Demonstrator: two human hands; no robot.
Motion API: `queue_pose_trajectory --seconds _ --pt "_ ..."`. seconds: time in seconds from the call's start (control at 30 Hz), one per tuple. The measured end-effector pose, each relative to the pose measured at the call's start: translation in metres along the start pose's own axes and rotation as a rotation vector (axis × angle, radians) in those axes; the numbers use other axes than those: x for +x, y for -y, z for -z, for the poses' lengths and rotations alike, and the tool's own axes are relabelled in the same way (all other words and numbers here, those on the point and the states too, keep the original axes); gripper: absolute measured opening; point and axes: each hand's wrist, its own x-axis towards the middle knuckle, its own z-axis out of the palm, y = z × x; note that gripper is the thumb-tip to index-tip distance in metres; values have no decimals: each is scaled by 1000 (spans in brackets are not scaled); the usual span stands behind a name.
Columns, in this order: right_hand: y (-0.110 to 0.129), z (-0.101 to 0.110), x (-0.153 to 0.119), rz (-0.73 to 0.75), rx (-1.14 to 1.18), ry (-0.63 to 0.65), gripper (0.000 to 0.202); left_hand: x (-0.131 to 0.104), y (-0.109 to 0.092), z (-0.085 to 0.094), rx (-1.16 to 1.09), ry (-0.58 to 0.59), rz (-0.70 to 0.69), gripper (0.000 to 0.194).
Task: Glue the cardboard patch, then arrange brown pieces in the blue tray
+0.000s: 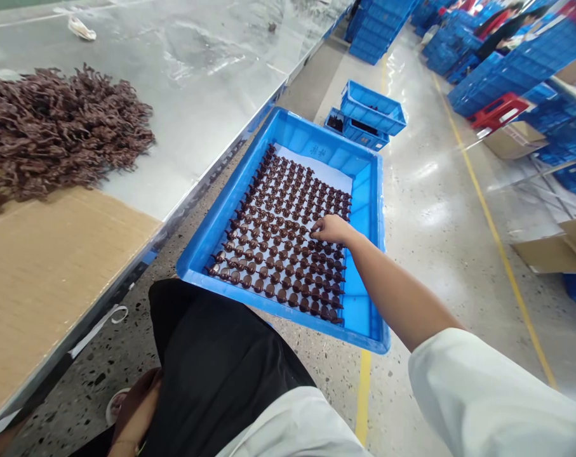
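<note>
My right hand (333, 229) reaches into a blue tray (378, 279), its fingers pinched on a small dark brown piece (313, 233) near the tray's middle. Many glossy brown round pieces (281, 296) with thin projecting ends stand in rows on a white sheet (316, 166) inside the tray. Bare skin with a thin band shows at the lower left, beside the black-clothed leg; if this is my left hand (142, 406), its fingers are hidden. The tray sits tilted in view, in front of my lap, next to the table's edge.
A heap of brown pieces (63, 127) lies on the grey table (197, 57) beside a cardboard sheet (63, 273). Smaller blue crates (373, 111) stand on the floor beyond the tray. Stacked crates, cardboard boxes (515, 139), a red stool (500, 111) and people are at the right.
</note>
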Motion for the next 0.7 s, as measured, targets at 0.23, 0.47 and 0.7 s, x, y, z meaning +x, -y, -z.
queue_pose_trajectory --seconds 0.23,0.47,0.7 --pt "3 -3 2 9 -1 26 30 5 6 -2 -2 -69 -26 40" --pt "5 6 -2 -7 42 -17 34 0 -1 0 -31 -46 42 41" --pt "16 19 0 4 166 -102 48 2 3 -1 36 -22 39 52"
